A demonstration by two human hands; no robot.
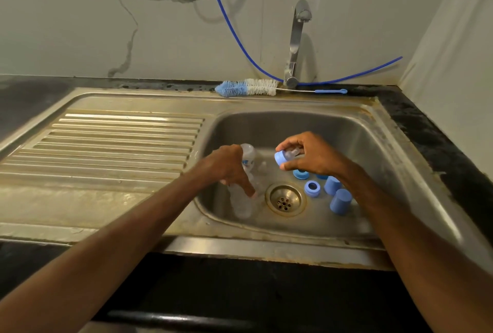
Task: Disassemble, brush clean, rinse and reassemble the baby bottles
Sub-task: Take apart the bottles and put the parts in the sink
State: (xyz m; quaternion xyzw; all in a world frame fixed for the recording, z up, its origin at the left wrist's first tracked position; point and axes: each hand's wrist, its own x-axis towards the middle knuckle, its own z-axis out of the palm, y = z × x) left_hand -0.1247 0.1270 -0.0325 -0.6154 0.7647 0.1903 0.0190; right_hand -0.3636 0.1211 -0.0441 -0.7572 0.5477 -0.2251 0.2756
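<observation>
My right grip point(312, 156) was clamped, thumb and fingertips, on a blue collar point(280, 158) with a clear teat in it, held above the sink basin point(346, 146). My left grip point(230, 167) reached down onto the clear bottles point(241, 206) lying left of the drain point(285, 199); I could not tell whether its fingers closed round one. Loose blue rings point(312, 188) and two blue caps point(340, 202) sat on the basin floor right of the drain.

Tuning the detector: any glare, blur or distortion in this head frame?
Head view: wide-angle bows the sink rim; soft glare on the drainboard ribs; dim, warm light; clear bottles at the left hand melt into the steel; right hand and ring look soft.
</observation>
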